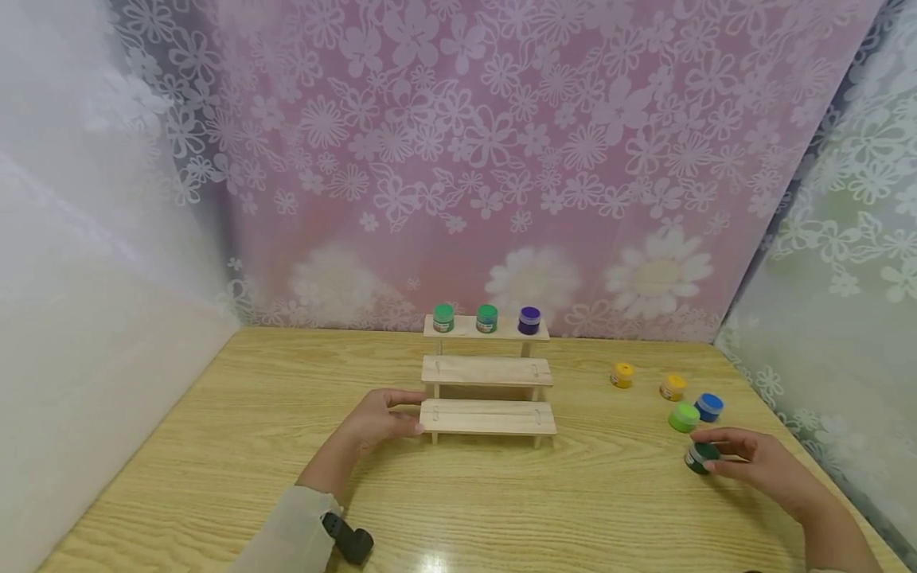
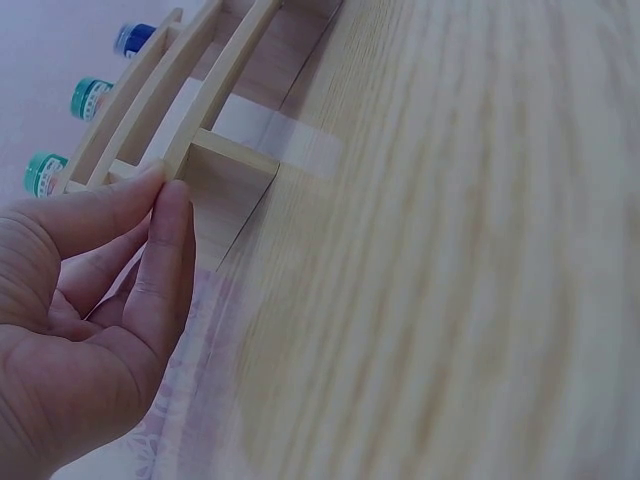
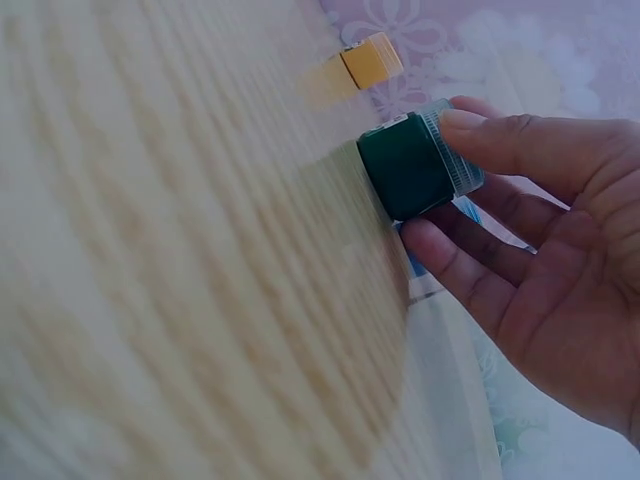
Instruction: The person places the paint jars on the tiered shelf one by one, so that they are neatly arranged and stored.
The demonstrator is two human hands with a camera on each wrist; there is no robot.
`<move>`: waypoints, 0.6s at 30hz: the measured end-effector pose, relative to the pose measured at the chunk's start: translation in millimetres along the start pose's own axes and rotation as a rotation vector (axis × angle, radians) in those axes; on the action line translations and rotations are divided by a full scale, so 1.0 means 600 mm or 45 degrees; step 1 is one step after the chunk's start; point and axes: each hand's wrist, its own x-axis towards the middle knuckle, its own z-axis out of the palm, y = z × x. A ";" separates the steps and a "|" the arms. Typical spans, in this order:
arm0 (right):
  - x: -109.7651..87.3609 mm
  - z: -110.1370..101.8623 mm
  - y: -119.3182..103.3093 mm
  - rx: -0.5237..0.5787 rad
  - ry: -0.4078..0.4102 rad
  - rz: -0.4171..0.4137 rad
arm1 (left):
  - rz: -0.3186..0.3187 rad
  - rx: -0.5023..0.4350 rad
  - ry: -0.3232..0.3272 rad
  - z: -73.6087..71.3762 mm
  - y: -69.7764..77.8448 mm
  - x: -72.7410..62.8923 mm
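The right hand (image 1: 770, 469) has its grip closed on a small, round, dark green jar (image 3: 408, 168) with a clear ridged lid, towards the right side of the pale wood-grain worktop (image 1: 286, 477). The thumb presses the lid's rim and fingers brace the opposite side; whether the base touches the wood is hard to tell. This hold probably works best with even, modest pressure, since squeezing at the lid alone could let the smooth body tip.

Just beyond sit a lime-green round jar (image 1: 684, 417) and a bright blue round jar (image 1: 709, 407), so any lift should go straight up first; a sideways sweep could knock them.

The left hand (image 1: 376, 418) pinches the left end of the lowest tier of a three-tier light wooden stand (image 1: 487, 418). Steadying it there seems sensible, but lightly: a tug could jolt its slim legs and disturb the left green jar (image 1: 443, 317), the middle green jar (image 1: 487, 318) and the purple jar (image 1: 529, 321) lined up on the top tier.
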 end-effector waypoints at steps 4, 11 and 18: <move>0.002 0.002 -0.003 -0.026 -0.005 -0.022 | 0.003 0.003 0.002 0.000 0.001 -0.001; 0.008 0.013 -0.023 -0.073 -0.027 -0.061 | 0.006 0.002 -0.001 0.001 0.002 -0.001; 0.016 0.023 -0.043 -0.115 -0.003 -0.067 | 0.009 0.012 0.004 0.001 0.002 -0.002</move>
